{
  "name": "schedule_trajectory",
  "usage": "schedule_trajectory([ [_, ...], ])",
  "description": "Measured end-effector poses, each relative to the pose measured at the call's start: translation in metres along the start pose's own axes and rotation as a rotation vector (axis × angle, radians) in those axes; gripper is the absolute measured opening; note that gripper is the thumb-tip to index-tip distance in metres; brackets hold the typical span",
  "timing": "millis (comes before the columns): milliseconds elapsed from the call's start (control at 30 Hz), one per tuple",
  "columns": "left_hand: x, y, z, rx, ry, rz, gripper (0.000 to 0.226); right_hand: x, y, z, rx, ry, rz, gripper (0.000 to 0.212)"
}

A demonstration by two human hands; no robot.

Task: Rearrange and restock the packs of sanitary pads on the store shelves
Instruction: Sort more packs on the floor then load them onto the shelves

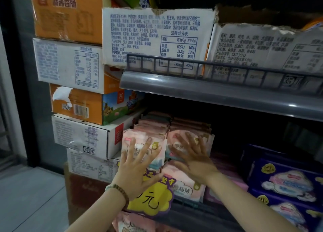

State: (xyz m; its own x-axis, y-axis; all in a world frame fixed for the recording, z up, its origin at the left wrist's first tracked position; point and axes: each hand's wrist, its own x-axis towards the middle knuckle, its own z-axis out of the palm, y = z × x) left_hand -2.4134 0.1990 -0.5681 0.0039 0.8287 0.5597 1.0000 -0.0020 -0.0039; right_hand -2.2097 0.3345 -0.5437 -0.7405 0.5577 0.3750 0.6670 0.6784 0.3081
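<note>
Two rows of pink sanitary pad packs stand on the middle shelf. My left hand (138,169) lies flat with spread fingers against the front pack of the left row (161,153). Flat on the front pack of the right row (208,141) presses my right hand (192,158), fingers straight. More pink packs (188,188) sit below them behind a yellow price tag (153,196). Dark blue pad packs (286,183) fill the shelf to the right.
A grey shelf (209,90) with a wire rail hangs just above, loaded with white cartons (157,38). Stacked cardboard boxes (78,95) stand at the left, close to the pad rows. Grey floor (29,196) lies at the lower left.
</note>
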Motion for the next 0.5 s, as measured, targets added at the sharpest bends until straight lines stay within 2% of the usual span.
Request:
schedule_trajectory([
  [67, 0.006, 0.001, -0.001, 0.022, -0.036, -0.005, 0.075, 0.007, -0.003, -0.004, 0.064, -0.068, 0.013, 0.076],
  [133, 0.006, 0.002, -0.001, 0.034, -0.053, -0.016, 0.076, 0.006, -0.011, -0.010, 0.076, -0.092, 0.033, 0.078],
  [233, 0.002, 0.002, -0.002, 0.041, -0.059, -0.018, 0.075, -0.017, -0.021, -0.013, 0.240, 0.018, 0.157, 0.070],
  [333, -0.002, 0.002, -0.005, 0.041, -0.063, -0.012, 0.074, -0.058, -0.030, -0.010, 0.487, 0.159, 0.315, 0.072],
  [400, -0.005, 0.003, -0.007, 0.046, -0.043, 0.002, 0.074, -0.082, -0.035, -0.013, 0.550, 0.123, 0.378, 0.082],
  [500, -0.007, 0.009, -0.008, 0.031, 0.006, 0.035, 0.073, -0.098, -0.034, -0.016, 0.482, -0.001, 0.472, 0.091],
])
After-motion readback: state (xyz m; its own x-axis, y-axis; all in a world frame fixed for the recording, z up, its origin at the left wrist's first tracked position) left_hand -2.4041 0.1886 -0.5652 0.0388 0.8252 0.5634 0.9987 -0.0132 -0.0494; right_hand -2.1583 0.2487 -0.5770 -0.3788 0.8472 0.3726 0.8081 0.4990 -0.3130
